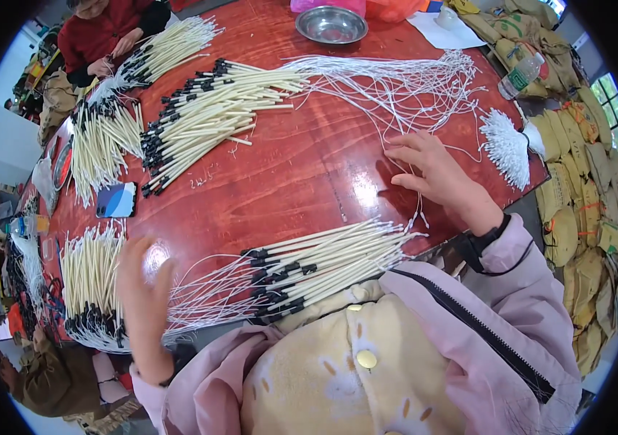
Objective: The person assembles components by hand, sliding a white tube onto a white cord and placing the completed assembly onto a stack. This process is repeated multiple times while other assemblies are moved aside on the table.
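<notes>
My right hand [428, 170] hovers over the red table with thumb and fingers apart. Thin white cords [410, 83] lie fanned out just beyond it, and a few strands pass by its fingers; I see none gripped. Slightly blurred, my left hand [142, 297] is raised with its thumb away from the fingers, beside a bundle of cream tubes with black ends [92, 268]. Directly before me lies another bundle of cream tubes [338, 257], its black ends to the left with white cords trailing out. A larger pile of such tubes [207, 119] sits farther off.
The red table [280, 188] also holds a phone [116, 200], a steel bowl [331, 26], a bunch of white cord ends [506, 148] and a plastic bottle [521, 76]. Stacked sacks [570, 196] stand at the right. Across the table a person in red [99, 43] handles more tubes.
</notes>
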### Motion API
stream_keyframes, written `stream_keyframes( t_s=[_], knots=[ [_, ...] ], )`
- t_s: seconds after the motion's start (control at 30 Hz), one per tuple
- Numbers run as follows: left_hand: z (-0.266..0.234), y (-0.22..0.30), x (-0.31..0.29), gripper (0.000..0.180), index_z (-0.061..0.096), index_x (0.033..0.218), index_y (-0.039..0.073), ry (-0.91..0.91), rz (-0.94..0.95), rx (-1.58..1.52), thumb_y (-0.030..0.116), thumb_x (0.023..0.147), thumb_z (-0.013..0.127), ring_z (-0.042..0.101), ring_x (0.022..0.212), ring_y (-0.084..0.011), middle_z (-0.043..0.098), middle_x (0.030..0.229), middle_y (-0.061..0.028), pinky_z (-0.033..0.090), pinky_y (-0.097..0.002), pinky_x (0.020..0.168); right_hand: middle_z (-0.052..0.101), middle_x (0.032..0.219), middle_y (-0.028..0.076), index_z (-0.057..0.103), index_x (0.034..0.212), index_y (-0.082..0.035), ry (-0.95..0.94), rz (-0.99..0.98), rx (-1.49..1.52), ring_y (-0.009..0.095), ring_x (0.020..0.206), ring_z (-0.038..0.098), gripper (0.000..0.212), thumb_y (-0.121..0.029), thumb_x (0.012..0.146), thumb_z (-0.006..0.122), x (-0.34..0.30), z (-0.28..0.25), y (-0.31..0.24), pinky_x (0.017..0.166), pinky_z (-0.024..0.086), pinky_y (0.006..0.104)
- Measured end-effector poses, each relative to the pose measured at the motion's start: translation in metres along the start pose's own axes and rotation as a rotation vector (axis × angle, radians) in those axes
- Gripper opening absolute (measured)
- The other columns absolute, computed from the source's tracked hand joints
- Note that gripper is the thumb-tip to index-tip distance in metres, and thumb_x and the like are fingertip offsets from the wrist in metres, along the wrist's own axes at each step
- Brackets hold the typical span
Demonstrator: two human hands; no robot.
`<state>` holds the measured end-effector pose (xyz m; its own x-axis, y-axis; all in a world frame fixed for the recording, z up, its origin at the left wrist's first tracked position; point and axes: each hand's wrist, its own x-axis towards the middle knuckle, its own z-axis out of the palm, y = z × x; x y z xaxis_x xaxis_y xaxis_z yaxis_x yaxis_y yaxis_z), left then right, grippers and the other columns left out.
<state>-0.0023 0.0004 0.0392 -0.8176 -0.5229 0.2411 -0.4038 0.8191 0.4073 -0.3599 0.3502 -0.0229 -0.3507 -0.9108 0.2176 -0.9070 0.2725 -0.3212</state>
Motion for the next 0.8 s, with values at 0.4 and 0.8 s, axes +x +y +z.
stream_keyframes(
  t_s=[0.4,0.8],
  knots=[
    [0.126,0.089,0.023,0.045,0.063,0.127,0.003,-0.596,0.599,-0.133,0.024,0.089,0.071,0.055,0.126,-0.0387,0.058,0.133,-0.0217,0.045,-0.0478,0.103,0.060,0.137,0.009,0.063,0.133,-0.010,0.190,0.297,-0.526,0.032,0.117,0.056,0.044,-0.021,0.091,0.068,-0.003,-0.016,0.126,0.101,0.044,0.0439],
    [0.114,0.091,0.030,0.043,0.062,0.126,0.001,-0.644,0.519,-0.218,0.024,0.091,0.070,0.057,0.121,-0.0383,0.060,0.128,-0.0210,0.046,-0.0486,0.101,0.056,0.144,0.013,0.060,0.132,0.003,0.023,0.104,-0.274,0.033,0.125,0.052,0.053,-0.035,0.094,0.065,0.095,0.040,0.049,0.108,0.040,0.0439]
  ],
)
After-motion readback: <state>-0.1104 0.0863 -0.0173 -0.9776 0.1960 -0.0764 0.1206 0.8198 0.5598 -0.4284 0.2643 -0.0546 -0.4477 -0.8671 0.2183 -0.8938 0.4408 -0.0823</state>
